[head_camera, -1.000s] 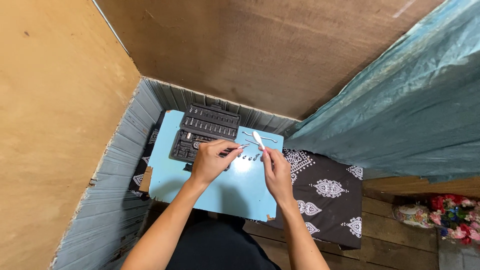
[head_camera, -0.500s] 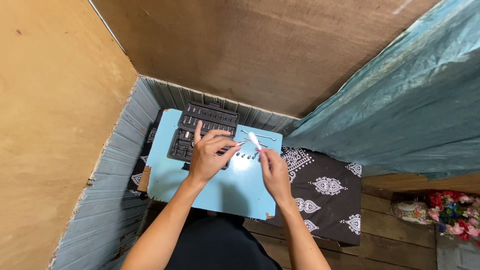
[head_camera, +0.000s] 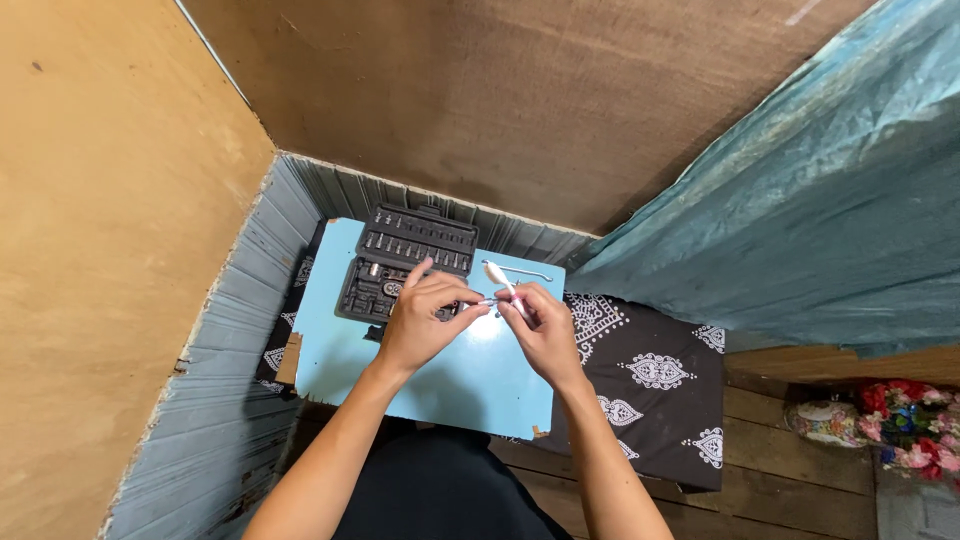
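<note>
step: fitting a small bit to driver (head_camera: 502, 283) | left hand (head_camera: 420, 322) pinches bit | right hand (head_camera: 540, 325) grips driver | toolcase (head_camera: 405, 270) far-left | next: needs steady alignment

A single head-worn camera looks steeply down from above the person, facing forward toward a wall corner. It sits fairly far above the light blue surface (head_camera: 440, 385), taking in both forearms, the surrounding walls, a teal tarp (head_camera: 800, 200) at right and wooden floorboards (head_camera: 790, 470) below.
</note>
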